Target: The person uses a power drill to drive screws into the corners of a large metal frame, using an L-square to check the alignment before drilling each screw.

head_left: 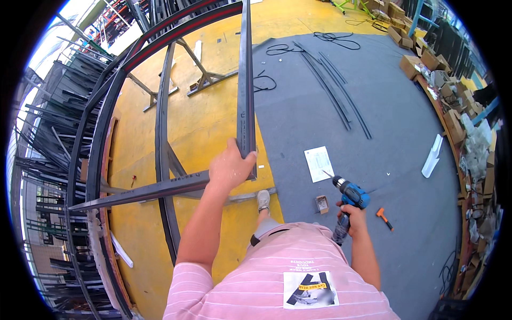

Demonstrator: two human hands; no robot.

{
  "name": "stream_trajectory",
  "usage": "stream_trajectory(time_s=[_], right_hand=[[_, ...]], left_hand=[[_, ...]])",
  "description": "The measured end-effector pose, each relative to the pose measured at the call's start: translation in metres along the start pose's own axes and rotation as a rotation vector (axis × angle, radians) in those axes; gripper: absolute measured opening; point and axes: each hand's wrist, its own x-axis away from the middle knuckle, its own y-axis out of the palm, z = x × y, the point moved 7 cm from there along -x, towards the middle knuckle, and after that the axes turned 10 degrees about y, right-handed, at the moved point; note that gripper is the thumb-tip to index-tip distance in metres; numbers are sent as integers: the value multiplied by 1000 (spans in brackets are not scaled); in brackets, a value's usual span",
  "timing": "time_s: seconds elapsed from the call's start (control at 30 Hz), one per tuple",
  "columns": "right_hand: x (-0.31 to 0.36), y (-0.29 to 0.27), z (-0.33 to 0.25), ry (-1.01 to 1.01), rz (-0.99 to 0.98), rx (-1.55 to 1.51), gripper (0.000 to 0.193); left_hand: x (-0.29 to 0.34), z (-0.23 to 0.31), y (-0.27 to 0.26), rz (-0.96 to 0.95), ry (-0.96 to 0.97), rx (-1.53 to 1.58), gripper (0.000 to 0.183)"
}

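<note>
My left hand (230,166) is closed around the near right corner of a large dark metal frame (244,101), the fingers wrapped over the profile. The frame lies raised above the floor on dark metal supports (164,122). Held in my right hand (353,218) is a blue and black cordless drill (353,193), clear of the frame on its right. Its bit points up and to the left, over the grey mat. Just left of the drill, a small open box (321,205) of small parts sits on the mat, while an orange-headed hammer (383,217) lies to the right.
A printed sheet (318,164) and several long dark strips (325,88) lie on the grey mat (288,122), with black cables (337,40) farther off. Cardboard boxes (456,125) line the right side. Racks of dark profiles (48,138) stand left, beyond the yellow floor (136,154).
</note>
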Motion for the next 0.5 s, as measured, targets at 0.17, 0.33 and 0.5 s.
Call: stream_trajectory(time_s=[0.17, 0.33, 0.5], right_hand=[[7, -164, 82, 126, 437, 274, 22], [51, -289, 209, 415, 596, 560, 18], [92, -334, 264, 500, 516, 916, 18]], left_hand=[[-7, 10, 3, 2, 19, 4, 63], [-13, 0, 5, 110, 47, 107, 58], [-22, -30, 14, 108, -46, 633, 41]])
